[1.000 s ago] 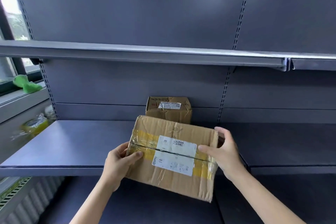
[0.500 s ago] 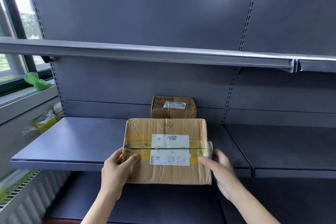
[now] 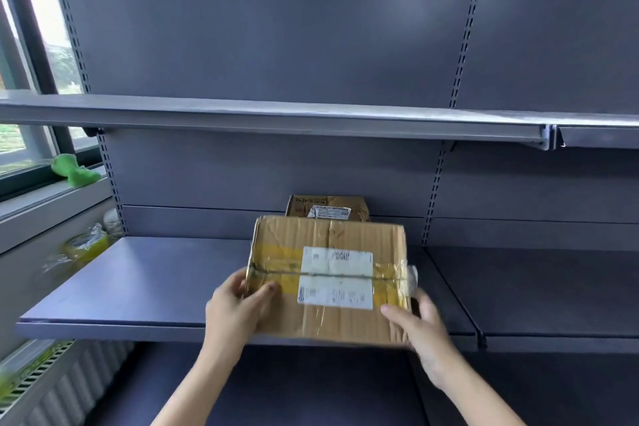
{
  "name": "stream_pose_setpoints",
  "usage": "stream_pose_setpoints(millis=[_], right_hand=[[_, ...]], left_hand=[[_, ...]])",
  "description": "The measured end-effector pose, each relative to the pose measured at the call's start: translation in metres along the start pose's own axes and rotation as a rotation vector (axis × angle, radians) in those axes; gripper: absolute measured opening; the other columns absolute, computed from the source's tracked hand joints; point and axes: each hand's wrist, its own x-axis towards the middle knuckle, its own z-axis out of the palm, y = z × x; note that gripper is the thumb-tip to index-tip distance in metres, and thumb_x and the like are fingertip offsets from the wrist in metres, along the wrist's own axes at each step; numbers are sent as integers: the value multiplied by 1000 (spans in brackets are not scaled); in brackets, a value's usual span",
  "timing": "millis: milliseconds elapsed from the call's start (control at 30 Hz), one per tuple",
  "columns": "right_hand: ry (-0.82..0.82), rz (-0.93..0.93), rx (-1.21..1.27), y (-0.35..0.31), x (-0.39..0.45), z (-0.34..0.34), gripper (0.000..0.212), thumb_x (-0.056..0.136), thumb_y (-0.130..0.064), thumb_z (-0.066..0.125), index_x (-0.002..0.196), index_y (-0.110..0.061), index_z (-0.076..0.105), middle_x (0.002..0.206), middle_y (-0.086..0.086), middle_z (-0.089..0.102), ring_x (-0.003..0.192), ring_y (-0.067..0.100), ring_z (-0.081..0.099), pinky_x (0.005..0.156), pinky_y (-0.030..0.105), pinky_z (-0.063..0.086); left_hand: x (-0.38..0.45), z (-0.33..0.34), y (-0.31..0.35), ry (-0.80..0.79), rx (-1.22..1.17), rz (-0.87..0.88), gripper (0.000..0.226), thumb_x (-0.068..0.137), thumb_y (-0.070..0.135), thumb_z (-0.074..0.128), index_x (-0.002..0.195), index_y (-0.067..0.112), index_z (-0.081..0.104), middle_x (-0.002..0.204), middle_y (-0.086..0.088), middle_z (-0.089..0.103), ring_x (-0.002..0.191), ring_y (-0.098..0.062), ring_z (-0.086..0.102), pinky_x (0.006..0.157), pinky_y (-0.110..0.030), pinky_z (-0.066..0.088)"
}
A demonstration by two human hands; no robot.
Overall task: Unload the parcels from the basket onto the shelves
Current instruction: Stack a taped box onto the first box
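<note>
From the head camera, the left hand (image 3: pixel 238 304) and right hand (image 3: pixel 420 320) are clamping the taped parcel (image 3: pixel 328 280) by its sides; tilted a second ago, it is now sitting level over the middle shelf (image 3: pixel 138 284), front edge overhanging, before a smaller box (image 3: pixel 326 209); placement is looking nearly done.

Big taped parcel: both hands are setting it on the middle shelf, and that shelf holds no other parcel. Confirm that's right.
Not quite. Both hands, left hand and right hand, do hold the big taped parcel at the middle shelf, but the head view shows a smaller parcel already there, behind it.
</note>
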Motion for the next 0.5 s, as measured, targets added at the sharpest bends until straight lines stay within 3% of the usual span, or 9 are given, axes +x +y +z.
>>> stream_pose_setpoints(millis=[100, 167, 233, 333, 400, 500], right_hand=[[13, -90, -48, -48, 37, 1, 39, 82, -20, 66, 115, -29, 49, 105, -6, 65, 97, 11, 59, 79, 31, 44], [27, -108, -62, -79, 63, 6, 24, 84, -22, 63, 105, -27, 53, 100, -2, 65, 91, 16, 60, 78, 36, 49], [33, -99, -76, -103, 89, 10, 12, 85, -25, 60, 95, -26, 54, 95, 1, 63, 84, 17, 59, 76, 40, 51], [37, -69, -124, -123, 124, 15, 19, 86, -28, 58, 102, -23, 50, 101, 6, 59, 81, 17, 55, 64, 35, 50], [23, -33, -139, -128, 144, 17, 30, 86, -32, 58, 111, -23, 43, 105, 5, 53, 84, 18, 51, 63, 35, 47], [0, 32, -158, -126, 168, 16, 34, 86, -37, 57, 111, -24, 37, 96, 0, 47, 92, 20, 47, 80, 46, 47]], left_hand=[[43, 10, 46, 1, 17, 70, 15, 72, 28, 77, 74, 37, 65, 74, 15, 71, 71, -6, 64, 61, -24, 49], [72, 20, 74, 21, 68, 100, 13, 73, 31, 76, 74, 30, 63, 75, 9, 67, 73, -14, 63, 66, -28, 50], [100, 30, 95, 30, 125, 112, 14, 74, 34, 72, 79, 27, 61, 72, 10, 62, 69, -12, 60, 58, -26, 46], [136, 44, 106, 24, 169, 108, 19, 74, 36, 72, 82, 24, 60, 70, 8, 59, 67, -13, 57, 51, -24, 42], [157, 54, 105, 21, 196, 94, 20, 73, 36, 72, 83, 23, 61, 75, 1, 62, 76, -23, 60, 59, -29, 47], [180, 68, 101, -3, 166, -19, 19, 77, 32, 69, 82, 17, 59, 88, -9, 65, 84, -31, 63, 76, -42, 56]])
